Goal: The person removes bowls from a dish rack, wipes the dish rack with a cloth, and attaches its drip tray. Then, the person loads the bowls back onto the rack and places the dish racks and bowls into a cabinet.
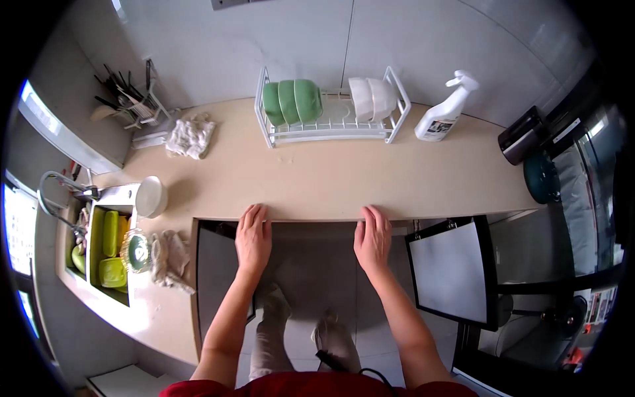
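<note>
My left hand (254, 239) rests on the front edge of the beige counter (297, 192), fingers fairly flat and nothing in them. Further right along the same edge lies my right hand (374, 239), also empty, with its fingers stretched over the rim. Behind both hands, near the wall, a white dish rack (331, 135) holds green bowls (291, 102) on its left side and white bowls (372, 99) on its right. A white spray bottle (444, 112) stands upright to the right of the rack.
At left are a sink (94, 255) with green containers, a white bowl (151, 196), a patterned bowl (137, 251), cloths (190, 135) and a utensil holder (142, 106). A dark appliance (522, 135) stands at right. Cabinet doors (453, 271) hang open below the counter.
</note>
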A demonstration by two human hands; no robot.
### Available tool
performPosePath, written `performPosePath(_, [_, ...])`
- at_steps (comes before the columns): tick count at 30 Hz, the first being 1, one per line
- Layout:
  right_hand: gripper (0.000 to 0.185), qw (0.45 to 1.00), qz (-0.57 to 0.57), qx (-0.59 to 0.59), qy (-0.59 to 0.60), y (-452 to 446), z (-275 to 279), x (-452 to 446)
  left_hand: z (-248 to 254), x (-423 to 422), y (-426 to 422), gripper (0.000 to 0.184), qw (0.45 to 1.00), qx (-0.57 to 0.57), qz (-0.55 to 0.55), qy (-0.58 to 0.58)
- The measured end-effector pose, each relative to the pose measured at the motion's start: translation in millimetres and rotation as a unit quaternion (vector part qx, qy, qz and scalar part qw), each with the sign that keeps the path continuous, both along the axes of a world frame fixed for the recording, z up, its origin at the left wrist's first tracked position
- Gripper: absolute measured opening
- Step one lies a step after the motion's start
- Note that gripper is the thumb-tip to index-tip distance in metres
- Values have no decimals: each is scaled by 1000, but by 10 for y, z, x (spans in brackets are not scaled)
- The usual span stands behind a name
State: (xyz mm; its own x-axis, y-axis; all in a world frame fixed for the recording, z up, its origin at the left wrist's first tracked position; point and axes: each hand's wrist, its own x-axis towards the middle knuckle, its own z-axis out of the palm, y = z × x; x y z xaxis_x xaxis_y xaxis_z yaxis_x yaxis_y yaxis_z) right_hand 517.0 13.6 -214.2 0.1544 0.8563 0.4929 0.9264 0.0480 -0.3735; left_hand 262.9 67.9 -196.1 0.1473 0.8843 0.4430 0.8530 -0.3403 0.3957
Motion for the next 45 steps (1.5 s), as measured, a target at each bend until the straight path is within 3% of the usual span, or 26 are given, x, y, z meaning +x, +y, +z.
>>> performPosePath(3, [32, 998, 27, 1, 59, 209, -24, 104, -15, 218, 140, 24, 990, -73, -17, -120])
performPosePath(5, [35, 935, 22, -56, 349, 351, -70, 156, -167, 309, 379, 28, 969, -136, -46, -201])
performPosePath(6, [42, 853, 31, -73, 515, 438, -94, 183, -218, 334, 527, 33, 918, -253, -43, -303])
performPosePath(7, [45, 760, 46, -78, 644, 507, 29, 222, -224, 364, 633, 37, 814, -328, -46, -477])
performPosePath(8, [48, 646, 59, -79, 757, 561, 135, 255, -202, 372, 703, 42, 673, -387, -47, -628])
performPosePath(9, [48, 645, 60, -78, 758, 615, 154, 276, -146, 370, 756, 42, 674, -387, -47, -627])
performPosePath(11, [52, 517, 64, -63, 851, 729, 178, 308, -61, 357, 861, 49, 501, -451, -31, -738])
performPosePath(12, [52, 517, 63, -63, 851, 777, 223, 320, 12, 347, 909, 49, 500, -452, -31, -738])
performPosePath(14, [53, 438, 91, -27, 894, 885, 340, 363, 180, 311, 1042, 48, 440, -414, -47, -795])
performPosePath(18, [51, 434, 90, -6, 897, 1217, 719, 507, 507, 116, 1454, 36, 374, -350, -39, -858])
performPosePath(20, [46, 426, 116, 17, 897, 1439, 987, 627, 757, 72, 1703, 38, 427, -324, -16, -844])
performPosePath(22, [44, 434, 130, 37, 891, 1669, 1216, 770, 894, 35, 2033, 39, 435, -303, 11, -848])
performPosePath(24, [43, 440, 143, 52, 885, 1880, 1401, 922, 1048, 33, 2281, 36, 560, -290, 26, -775])
performPosePath(27, [39, 587, 105, 65, 800, 2215, 1581, 1178, 1229, 160, 2561, 28, 569, -315, 11, -759])
performPosePath(28, [39, 587, 108, 59, 800, 2299, 1574, 1238, 1249, 203, 2631, 25, 581, -327, 4, -745])
performPosePath(30, [38, 761, -66, -6, 645, 2511, 1565, 1376, 1258, 255, 2834, 23, 611, -345, 41, -711])
performPosePath(31, [25, 781, -91, -12, 618, 2626, 1489, 1436, 1226, 263, 2933, 21, 640, -369, 76, -669])
performPosePath(32, [25, 779, -88, -17, 620, 2717, 1425, 1508, 1189, 273, 3023, 21, 642, -367, 82, -668])
performPosePath(34, [15, 735, -9, -150, 661, 2887, 1336, 1646, 1272, 330, 3075, 17, 689, -411, 125, -584])
performPosePath(36, [12, 735, 5, -178, 655, 2945, 1316, 1665, 1337, 397, 3053, 14, 713, -398, 162, -554])
performPosePath(38, [10, 732, 16, -210, 648, 2918, 1275, 1637, 1344, 375, 2993, 13, 736, -418, 122, -519])
performPosePath(41, [13, 746, 50, -162, 643, 2877, 1203, 1604, 1353, 349, 2958, 15, 725, -448, 107, -512])
performPosePath(45, [20, 711, 61, -124, 689, 2825, 1243, 1573, 1274, 365, 2965, 14, 701, -425, 93, -565])
